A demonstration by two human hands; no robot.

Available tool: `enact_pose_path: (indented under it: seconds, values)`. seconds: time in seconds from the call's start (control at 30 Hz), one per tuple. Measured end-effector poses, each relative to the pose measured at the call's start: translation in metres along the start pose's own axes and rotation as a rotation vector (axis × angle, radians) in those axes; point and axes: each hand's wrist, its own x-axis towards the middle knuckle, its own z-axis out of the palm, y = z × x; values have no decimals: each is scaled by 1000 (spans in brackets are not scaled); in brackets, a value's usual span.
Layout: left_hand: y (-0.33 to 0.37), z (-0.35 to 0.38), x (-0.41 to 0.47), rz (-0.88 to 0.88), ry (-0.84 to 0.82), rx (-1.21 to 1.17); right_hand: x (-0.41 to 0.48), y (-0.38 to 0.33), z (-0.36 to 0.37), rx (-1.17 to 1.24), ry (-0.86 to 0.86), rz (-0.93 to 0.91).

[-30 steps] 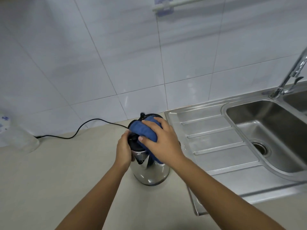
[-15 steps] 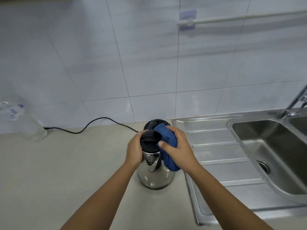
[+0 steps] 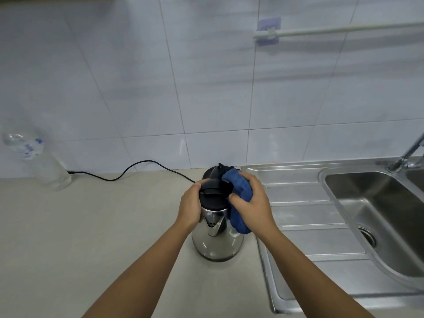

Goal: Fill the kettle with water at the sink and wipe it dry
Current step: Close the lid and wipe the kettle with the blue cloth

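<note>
A: So, item one: the kettle?

B: Kettle (image 3: 218, 239): steel body, black lid (image 3: 214, 191) down as far as shows, spout towards the wearer. It stands upright on the counter (image 3: 91, 226), just beside the drainboard (image 3: 305, 216).

A: Hands?

B: Left hand (image 3: 191, 207): fingers curled round the kettle's upper body under the lid rim, steadying it. Right hand (image 3: 252, 203): closed round a bunched blue cloth (image 3: 239, 189) and pressing it against the kettle's right side, near the handle. The cloth hangs partway down the steel wall.

A: Step in hand?

B: Wiping dry, by my reading. Whether the kettle has water in it cannot be told with the lid down, but it stands off the sink (image 3: 367, 193) and no water shows at the tap (image 3: 410, 154).

A: Next move?

B: Probably the cloth goes lower and round the body. The front and base look unwiped, though no drops can be made out on the steel. The left hand would need to hold firm or turn the kettle to bring up the far side.

A: Surroundings?

B: Black cord (image 3: 137, 166) trailing left from behind the kettle; clear plastic bottle (image 3: 43, 166) at the wall, well apart; white rail (image 3: 344, 29) on the tiles above.
</note>
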Motion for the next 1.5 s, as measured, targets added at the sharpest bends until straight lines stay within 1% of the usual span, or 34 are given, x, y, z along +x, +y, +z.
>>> enact_pose_path:
  seconds: [0.1,0.27,0.4,0.47,0.57,0.67,0.7,0.77,0.87,0.97,1.03,1.1,1.13,1.2,1.23,1.3,1.4,1.47,1.5]
  values:
    - [0,1,0,1,17,-23,1,3,-1,105,10,51]
    - [-2,2,0,9,22,-10,-7,12,3,116,52,70]
    - [-3,2,0,18,21,-45,-31,24,13,29,51,27]
    - [-3,2,0,24,23,-25,-41,37,15,-6,55,17]
    - [-1,1,-1,-5,16,29,-49,64,12,99,52,128]
    - [-3,0,1,-16,25,0,-47,78,9,137,76,216]
    - [-3,1,1,-7,31,-10,-42,70,9,142,84,209]
    - [-3,2,2,11,44,-7,-25,49,8,117,85,128]
    - [-4,2,2,32,43,-7,-5,23,11,69,25,26]
    - [-6,2,4,39,33,-41,2,28,8,106,3,7]
    - [-6,3,6,16,33,-48,-1,39,7,192,33,133]
    - [-7,2,6,-10,42,-47,-8,59,10,267,128,342]
    - [-9,2,7,-5,46,-50,-17,70,15,263,172,392]
    - [-13,2,8,39,49,-83,-42,84,28,230,261,379]
    - [-14,3,9,54,51,-106,-57,88,35,204,273,366]
    - [-14,3,10,50,54,-132,-88,94,51,88,206,378]
    - [-14,4,9,47,61,-72,-117,97,68,-103,0,424]
    - [-14,3,7,54,70,-12,-117,97,68,-112,-17,401]
    - [-14,3,7,50,72,11,-113,98,63,-57,6,384]
